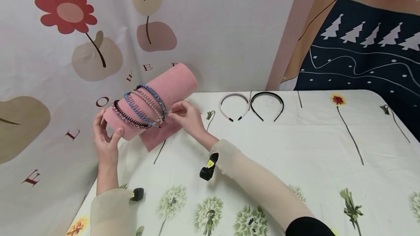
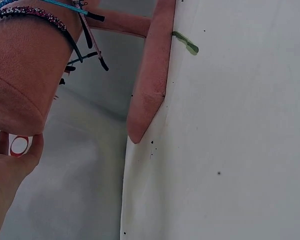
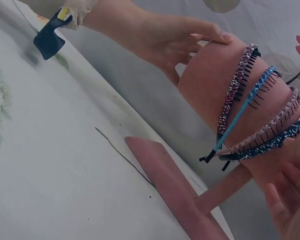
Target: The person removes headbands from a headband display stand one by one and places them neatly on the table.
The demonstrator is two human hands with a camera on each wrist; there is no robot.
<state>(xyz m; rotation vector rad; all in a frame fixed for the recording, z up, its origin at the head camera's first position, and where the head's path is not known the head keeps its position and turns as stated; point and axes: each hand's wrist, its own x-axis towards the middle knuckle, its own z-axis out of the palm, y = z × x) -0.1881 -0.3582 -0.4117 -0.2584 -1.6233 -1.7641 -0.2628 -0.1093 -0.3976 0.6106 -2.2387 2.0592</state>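
A pink padded headband stand, a roll on a flat base, is tilted in the head view. Several toothed headbands are round it: a dark glittery one, a light blue one, a pale pink one and a dark blue one. My left hand grips the roll's near left end, thumb and fingers on its rim. At the roll's right side, my right hand pinches the dark blue headband near its lower end; the contact is partly hidden.
On the white flowered tablecloth, a pink-and-black headband and a black headband lie side by side at the back. A printed curtain hangs behind the table. Black wrist cameras are on both sleeves.
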